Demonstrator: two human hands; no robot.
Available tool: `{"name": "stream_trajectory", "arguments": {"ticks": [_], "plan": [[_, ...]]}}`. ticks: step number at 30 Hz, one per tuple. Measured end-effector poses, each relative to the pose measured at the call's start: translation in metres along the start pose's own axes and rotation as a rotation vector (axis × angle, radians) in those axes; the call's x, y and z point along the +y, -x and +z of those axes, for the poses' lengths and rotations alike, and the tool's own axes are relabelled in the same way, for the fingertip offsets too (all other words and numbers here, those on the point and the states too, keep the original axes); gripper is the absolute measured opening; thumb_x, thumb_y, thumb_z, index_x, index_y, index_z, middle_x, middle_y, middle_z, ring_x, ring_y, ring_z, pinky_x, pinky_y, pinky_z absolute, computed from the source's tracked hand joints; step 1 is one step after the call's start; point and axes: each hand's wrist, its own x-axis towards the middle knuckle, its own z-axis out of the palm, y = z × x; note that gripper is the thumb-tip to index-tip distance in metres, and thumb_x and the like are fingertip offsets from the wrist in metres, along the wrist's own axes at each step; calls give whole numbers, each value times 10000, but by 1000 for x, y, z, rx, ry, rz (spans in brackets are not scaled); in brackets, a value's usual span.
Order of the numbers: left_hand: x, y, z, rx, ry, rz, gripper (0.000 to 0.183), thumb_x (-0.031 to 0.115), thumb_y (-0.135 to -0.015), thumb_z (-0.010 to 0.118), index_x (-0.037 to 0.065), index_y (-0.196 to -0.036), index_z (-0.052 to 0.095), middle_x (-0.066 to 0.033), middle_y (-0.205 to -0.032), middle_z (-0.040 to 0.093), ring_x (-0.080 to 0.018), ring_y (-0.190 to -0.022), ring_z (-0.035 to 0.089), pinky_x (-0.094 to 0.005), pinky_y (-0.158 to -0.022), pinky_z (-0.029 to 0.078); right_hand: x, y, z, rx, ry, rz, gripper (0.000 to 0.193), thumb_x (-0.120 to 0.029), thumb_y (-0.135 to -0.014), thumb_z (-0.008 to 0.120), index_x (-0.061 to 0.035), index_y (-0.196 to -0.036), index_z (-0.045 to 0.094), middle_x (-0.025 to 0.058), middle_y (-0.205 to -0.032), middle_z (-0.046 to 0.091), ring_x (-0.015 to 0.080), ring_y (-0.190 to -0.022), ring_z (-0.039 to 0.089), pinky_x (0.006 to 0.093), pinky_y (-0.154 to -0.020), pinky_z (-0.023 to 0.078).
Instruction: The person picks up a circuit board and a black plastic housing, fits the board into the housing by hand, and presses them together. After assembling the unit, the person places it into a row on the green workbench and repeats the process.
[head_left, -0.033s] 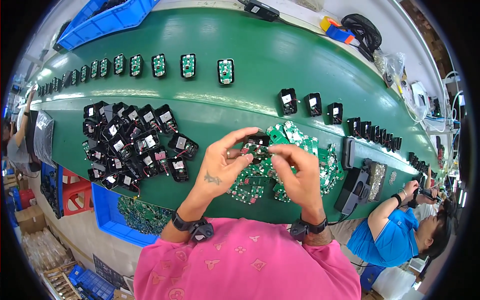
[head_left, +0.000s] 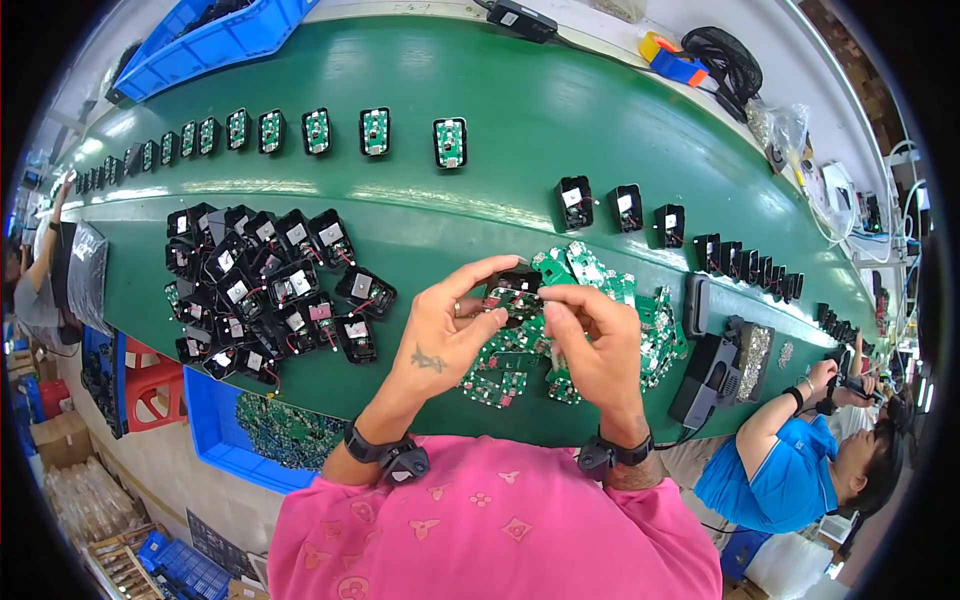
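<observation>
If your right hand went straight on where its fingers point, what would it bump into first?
Most likely the small black case in the left hand. The right hand looks very close, maybe already touching it; depth is hard to judge here.

Wide fisheye view from head height, steeply downward over the green workbench point(head_left: 490, 205)

L hand point(head_left: 450, 318) holds a small blk. case point(head_left: 516, 283) btwn. thumb and fingers; R hand point(head_left: 602, 345) has its fingertips at the right edge of it. A pile of green PCBs point(head_left: 655, 340) lies just beside, on the green table point(head_left: 440, 220). To the left is a heap of blk. cases w/ wires point(head_left: 240, 290); behind it, a row of PCB-filled cases point(head_left: 375, 132). At far R, a co-worker point(head_left: 775, 475) in blue shirt.
</observation>
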Motion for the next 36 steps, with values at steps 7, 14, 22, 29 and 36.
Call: {"name": "stream_trajectory", "arguments": {"ticks": [7, 14, 22, 29, 36], "plan": [[10, 4, 9, -91, -105, -67, 505, -110, -891, 584, -11, -1382, 523, -106, -1304, 590, -169, -1106, 635, -282, -923, 536, -3, -2, 7, -119, -413, 192, 172, -38, -954, 633, 52, -1091, 688, 82, -767, 681, 93, -576, 623, 218, -505, 507], [13, 6, 15, 0, -35, -49, 504, -104, -887, 587, -18, -1379, 520, -109, -1292, 595, -149, -1089, 633, -257, -883, 536, -2, 8, 16, 77, -181, -47, 105, -47, -957, 629, 50, -965, 669, 86, -774, 677, 111, -580, 629, 235, -518, 503], [24, 13, 20, 86, -170, 82, 512, -116, -888, 582, -31, -1388, 508, -119, -1298, 593, -136, -1063, 631, -247, -873, 537, -14, 3, 6, -20, 270, -278, 90, -66, -913, 664, 17, -885, 642, 84, -709, 638, 158, -555, 588, 285, -524, 451], [28, 16, 17, 45, -131, 66, 516, -109, -889, 590, -24, -1392, 510, -126, -1301, 600, -152, -1071, 639, -252, -866, 541, -24, 2, -3, -110, 255, -232, 75, -47, -873, 668, 13, -850, 628, 63, -650, 609, 136, -522, 561, 279, -499, 426], [38, 18, 20, 21, -284, 136, 489, -113, -867, 594, -9, -1344, 565, -134, -1304, 609, -169, -1059, 654, -278, -873, 568, -22, 4, -3, -101, 223, -218, 74, -39, -865, 668, 15, -845, 621, 59, -639, 603, 113, -503, 548, 281, -470, 405]]}}
